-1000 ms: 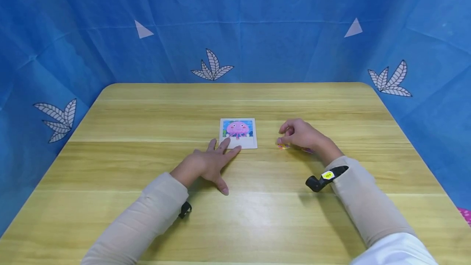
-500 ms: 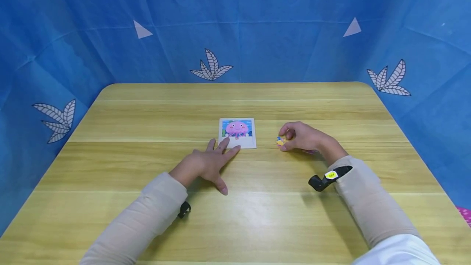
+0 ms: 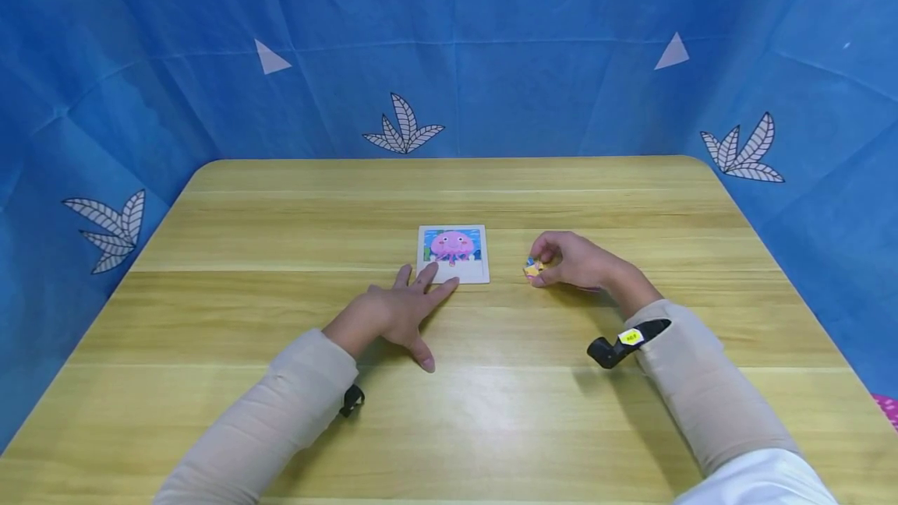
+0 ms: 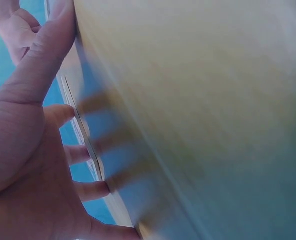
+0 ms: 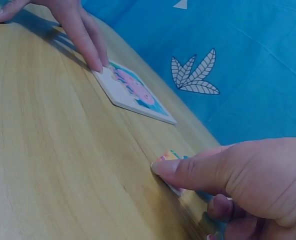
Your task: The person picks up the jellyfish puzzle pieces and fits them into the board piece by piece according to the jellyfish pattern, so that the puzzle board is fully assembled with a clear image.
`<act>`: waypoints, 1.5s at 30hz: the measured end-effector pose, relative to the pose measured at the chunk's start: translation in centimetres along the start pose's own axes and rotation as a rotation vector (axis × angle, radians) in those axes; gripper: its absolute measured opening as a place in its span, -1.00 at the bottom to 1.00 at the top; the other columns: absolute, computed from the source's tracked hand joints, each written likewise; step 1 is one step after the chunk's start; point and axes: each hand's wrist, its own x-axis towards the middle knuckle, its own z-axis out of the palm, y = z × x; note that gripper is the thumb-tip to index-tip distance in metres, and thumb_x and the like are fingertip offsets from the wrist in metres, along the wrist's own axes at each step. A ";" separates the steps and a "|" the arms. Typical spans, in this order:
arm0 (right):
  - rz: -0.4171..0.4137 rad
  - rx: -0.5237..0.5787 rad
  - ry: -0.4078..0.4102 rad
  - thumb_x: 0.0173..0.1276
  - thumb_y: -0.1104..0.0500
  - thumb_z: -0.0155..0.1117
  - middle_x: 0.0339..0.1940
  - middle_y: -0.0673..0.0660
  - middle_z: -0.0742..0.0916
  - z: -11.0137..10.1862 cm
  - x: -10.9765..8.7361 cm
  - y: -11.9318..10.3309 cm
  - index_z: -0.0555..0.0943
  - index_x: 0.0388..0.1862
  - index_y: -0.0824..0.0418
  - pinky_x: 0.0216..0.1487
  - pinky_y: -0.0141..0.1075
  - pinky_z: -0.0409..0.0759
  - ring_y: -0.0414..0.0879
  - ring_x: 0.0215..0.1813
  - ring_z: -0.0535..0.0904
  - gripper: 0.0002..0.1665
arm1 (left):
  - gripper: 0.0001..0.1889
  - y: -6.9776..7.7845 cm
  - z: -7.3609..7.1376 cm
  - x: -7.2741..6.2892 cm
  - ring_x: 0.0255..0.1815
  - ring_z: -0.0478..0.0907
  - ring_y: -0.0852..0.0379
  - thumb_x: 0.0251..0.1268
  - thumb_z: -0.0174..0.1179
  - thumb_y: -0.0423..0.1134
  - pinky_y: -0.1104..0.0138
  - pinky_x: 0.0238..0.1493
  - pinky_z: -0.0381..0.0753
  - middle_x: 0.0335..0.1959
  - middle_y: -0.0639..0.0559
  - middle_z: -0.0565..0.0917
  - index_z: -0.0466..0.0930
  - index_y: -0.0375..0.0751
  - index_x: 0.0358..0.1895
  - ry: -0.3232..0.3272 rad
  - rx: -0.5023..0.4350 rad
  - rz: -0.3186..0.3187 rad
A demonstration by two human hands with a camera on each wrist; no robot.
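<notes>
A white-framed jigsaw board (image 3: 471, 273) with a pink jellyfish picture in its upper part lies flat on the table; its lower strip is plain white. My left hand (image 3: 396, 314) has its fingers spread, with fingertips resting on the board's lower left edge and the thumb pointing toward me. To the right of the board, my right hand (image 3: 578, 262) pinches a small yellow-orange puzzle piece (image 5: 165, 157) between thumb and fingers. That piece is tilted, close to the table top. A sliver of another colourful piece (image 3: 591, 289) shows beneath the right palm, mostly hidden.
The wooden table (image 3: 491, 427) has rounded far corners. Behind it hangs a blue cloth backdrop (image 3: 533, 92) with leaf and triangle prints. A black wrist camera (image 3: 610, 351) sits on the right sleeve.
My right thumb and fingers have closed on the yellow-orange puzzle piece, which has tilted up from the table and shifted slightly left. My left hand stays on the board.
</notes>
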 end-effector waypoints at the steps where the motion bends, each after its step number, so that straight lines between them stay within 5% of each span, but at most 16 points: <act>1: -0.010 0.001 0.008 0.06 0.22 0.49 -0.22 0.16 0.58 0.1 0.0 0.0 0.50 -0.13 0.24 -0.04 -0.18 0.41 0.02 -0.12 0.45 -0.57 | 0.33 0.0 0.0 0.0 0.51 -0.43 -0.27 -0.35 0.42 0.34 -0.41 0.18 0.06 0.54 0.01 -0.44 -0.38 0.33 0.50 0.002 -0.001 0.001; 8: -0.066 0.041 0.019 0.08 0.25 0.47 -0.30 0.16 0.59 0.5 0.2 -0.1 0.46 -0.19 0.26 -0.20 -0.27 0.49 -0.02 -0.24 0.50 -0.60 | 0.33 -0.1 0.1 -0.1 0.51 -0.43 -0.27 -0.35 0.41 0.34 -0.41 0.18 0.05 0.54 0.01 -0.43 -0.38 0.33 0.50 0.005 -0.006 0.005; 16: -0.074 -0.046 0.064 0.38 0.18 0.18 -0.43 0.11 0.55 0.8 0.4 -0.5 0.49 -0.09 0.21 -0.35 -0.23 0.37 -0.06 -0.42 0.39 -0.81 | 0.33 0.0 -0.1 -0.1 0.51 -0.43 -0.26 -0.35 0.40 0.36 -0.38 0.18 0.08 0.54 0.03 -0.44 -0.39 0.34 0.49 0.000 0.010 -0.002; 24: -0.099 -0.027 0.106 0.42 0.15 0.12 -0.33 0.13 0.59 1.3 0.8 -0.9 0.52 0.09 0.25 -0.31 -0.24 0.45 -0.07 -0.38 0.46 -0.67 | 0.31 -0.3 0.2 -0.3 0.51 -0.41 -0.28 -0.35 0.39 0.37 -0.37 0.23 0.00 0.53 0.00 -0.47 -0.37 0.39 0.48 0.026 -0.021 0.026; 33: -0.049 0.106 0.111 0.31 0.17 0.26 -0.48 0.16 0.66 2.6 1.9 -2.1 0.46 0.07 0.32 -0.44 -0.27 0.52 -0.07 -0.50 0.57 -0.60 | 0.18 -1.7 -0.4 -0.8 0.50 -0.40 -0.31 -0.31 0.38 0.38 -0.37 0.27 -0.16 0.53 -0.06 -0.45 -0.21 0.51 0.46 0.056 -0.085 0.038; 45: -0.076 0.226 0.104 0.38 0.27 0.15 -0.44 0.23 0.69 5.1 4.1 -5.3 0.47 0.11 0.36 -0.42 -0.25 0.65 -0.08 -0.49 0.65 -0.65 | 0.07 -1.5 -0.7 -0.1 0.50 -0.37 -0.32 -0.21 0.28 0.43 -0.39 0.25 -0.12 0.53 -0.12 -0.45 -0.18 0.57 0.44 0.023 -0.028 0.021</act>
